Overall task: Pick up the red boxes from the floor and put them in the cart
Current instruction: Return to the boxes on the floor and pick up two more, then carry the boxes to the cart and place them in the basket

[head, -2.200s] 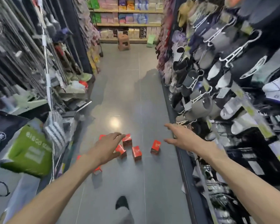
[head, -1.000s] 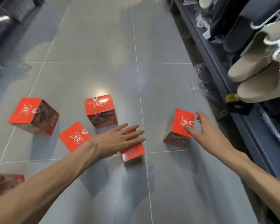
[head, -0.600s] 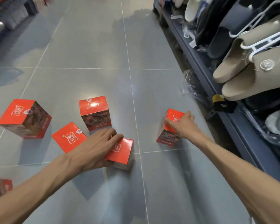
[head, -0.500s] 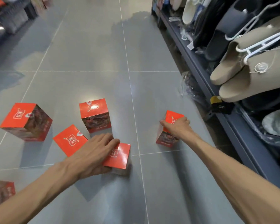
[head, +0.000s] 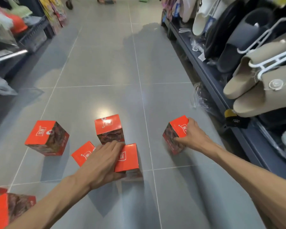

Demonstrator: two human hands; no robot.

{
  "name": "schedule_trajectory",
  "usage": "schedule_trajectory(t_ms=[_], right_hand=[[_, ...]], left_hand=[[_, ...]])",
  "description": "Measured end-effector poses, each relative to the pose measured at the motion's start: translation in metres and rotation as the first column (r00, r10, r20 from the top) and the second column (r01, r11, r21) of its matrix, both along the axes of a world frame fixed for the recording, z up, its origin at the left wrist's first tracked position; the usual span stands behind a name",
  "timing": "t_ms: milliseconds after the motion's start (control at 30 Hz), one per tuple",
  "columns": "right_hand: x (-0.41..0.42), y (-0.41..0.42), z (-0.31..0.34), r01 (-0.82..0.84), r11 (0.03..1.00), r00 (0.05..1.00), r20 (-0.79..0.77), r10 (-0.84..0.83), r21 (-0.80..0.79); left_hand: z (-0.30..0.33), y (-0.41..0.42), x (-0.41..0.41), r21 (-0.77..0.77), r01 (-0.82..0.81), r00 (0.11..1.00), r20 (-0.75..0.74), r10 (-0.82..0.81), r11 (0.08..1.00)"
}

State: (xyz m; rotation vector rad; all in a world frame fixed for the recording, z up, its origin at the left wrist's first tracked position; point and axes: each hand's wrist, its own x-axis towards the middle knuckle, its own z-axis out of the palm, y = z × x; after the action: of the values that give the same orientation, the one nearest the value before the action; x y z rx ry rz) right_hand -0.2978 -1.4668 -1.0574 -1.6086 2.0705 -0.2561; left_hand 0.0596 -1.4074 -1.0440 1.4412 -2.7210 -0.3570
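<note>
Left hand: the left hand [head: 102, 160] grips a red box [head: 128, 158] from its left side, fingers curled over the near top edge and the palm against the side; the box is tilted, and whether it is clear of the floor cannot be told.
Right hand: the right hand [head: 191, 138] holds another red box, the right-hand box [head: 176, 134], with fingers wrapped over its top right corner and thumb low on the near face; this box also leans.
Other boxes on the floor: a small-looking red box [head: 82, 154] lies just left of the left hand, partly hidden by it; an upright box [head: 109, 128] stands just beyond the fingers; a larger-looking box [head: 47, 138] stands farther left, apart from the rest; one more box [head: 8, 210] sits at the bottom left corner, cut off by the frame edge.
Floor: grey tiled floor [head: 106, 63] with a bright lamp glare just behind the upright box.
Right side: a dark shelf rail [head: 210, 80] runs along the aisle, with beige slippers [head: 254, 90] and dark slippers [head: 238, 40] hanging on white hangers above it.
Left side: blurred racks of goods [head: 15, 27].
</note>
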Motion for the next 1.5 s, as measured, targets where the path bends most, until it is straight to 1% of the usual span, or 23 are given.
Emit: schedule_trajectory(t_ms=[67,167,300,367,467,567,667,767,833,900,967,1033,1133,1200,1300,1400,1433,1500], right_hand=[[-0.002,0.003,0.042,-0.078,0.997,0.997,0.006,0.078,-0.011],[0.001,0.009,0.121,-0.203,0.979,0.979,0.021,0.203,-0.004],[0.008,0.013,0.244,-0.358,0.934,0.934,-0.005,0.358,0.011],[0.013,0.014,0.309,-0.411,0.912,0.912,0.006,0.41,0.013],[0.02,0.014,0.409,-0.452,0.892,0.892,0.008,0.452,0.017],[0.027,0.015,0.514,-0.48,0.877,0.877,0.001,0.48,-0.022],[0.038,0.02,0.629,-0.535,0.844,0.845,0.012,0.535,-0.039],[0.049,0.027,0.742,-0.582,0.811,0.811,0.033,0.584,-0.058],[0.058,0.035,0.805,-0.592,0.802,0.801,0.05,0.596,-0.076],[0.066,0.046,0.859,-0.583,0.808,0.805,0.071,0.589,-0.088],[0.077,0.054,0.901,-0.578,0.809,0.805,0.088,0.587,-0.106],[0.086,0.057,0.933,-0.579,0.806,0.8,0.104,0.591,-0.125],[0.104,0.063,0.972,-0.616,0.768,0.766,0.091,0.636,-0.175],[0.118,0.063,0.99,-0.659,0.73,0.731,0.074,0.679,-0.181],[0.15,0.063,1.013,-0.753,0.627,0.635,0.03,0.772,-0.2],[0.197,0.074,1.029,-0.837,0.505,0.52,-0.017,0.854,-0.209],[0.215,0.08,1.032,-0.862,0.457,0.471,-0.015,0.882,-0.219],[0.257,0.095,1.038,-0.914,0.325,0.341,-0.026,0.94,-0.242]], left_hand=[[0.037,-0.003,-0.001,-0.006,-0.043,0.999,-0.015,0.043,0.999],[0.107,-0.001,-0.001,0.038,-0.118,0.992,-0.048,0.12,0.992],[0.216,-0.008,0.008,0.029,-0.155,0.988,-0.017,0.156,0.987],[0.276,-0.011,0.016,0.026,-0.161,0.987,-0.007,0.162,0.987],[0.372,-0.014,0.029,0.017,-0.172,0.985,0.013,0.172,0.985],[0.471,-0.013,0.043,-0.016,-0.188,0.981,0.041,0.189,0.982],[0.576,-0.005,0.055,-0.016,-0.222,0.974,0.041,0.222,0.975],[0.68,0.013,0.063,-0.062,-0.216,0.976,0.03,0.218,0.974],[0.742,0.028,0.069,-0.088,-0.24,0.97,0.017,0.242,0.967],[0.796,0.04,0.074,-0.082,-0.28,0.96,0.002,0.281,0.956],[0.84,0.051,0.08,-0.096,-0.303,0.953,-0.009,0.303,0.948],[0.881,0.063,0.086,-0.127,-0.316,0.947,0.014,0.32,0.94],[0.926,0.082,0.098,-0.183,-0.353,0.931,0.025,0.364,0.917],[0.948,0.1,0.108,-0.194,-0.408,0.907,0.021,0.42,0.892],[0.969,0.133,0.127,-0.21,-0.514,0.851,-0.002,0.525,0.832],[0.98,0.184,0.151,-0.211,-0.651,0.75,-0.038,0.66,0.729],[0.984,0.206,0.159,-0.22,-0.692,0.713,-0.052,0.7,0.688],[0.989,0.256,0.174,-0.234,-0.76,0.633,-0.061,0.772,0.606]])
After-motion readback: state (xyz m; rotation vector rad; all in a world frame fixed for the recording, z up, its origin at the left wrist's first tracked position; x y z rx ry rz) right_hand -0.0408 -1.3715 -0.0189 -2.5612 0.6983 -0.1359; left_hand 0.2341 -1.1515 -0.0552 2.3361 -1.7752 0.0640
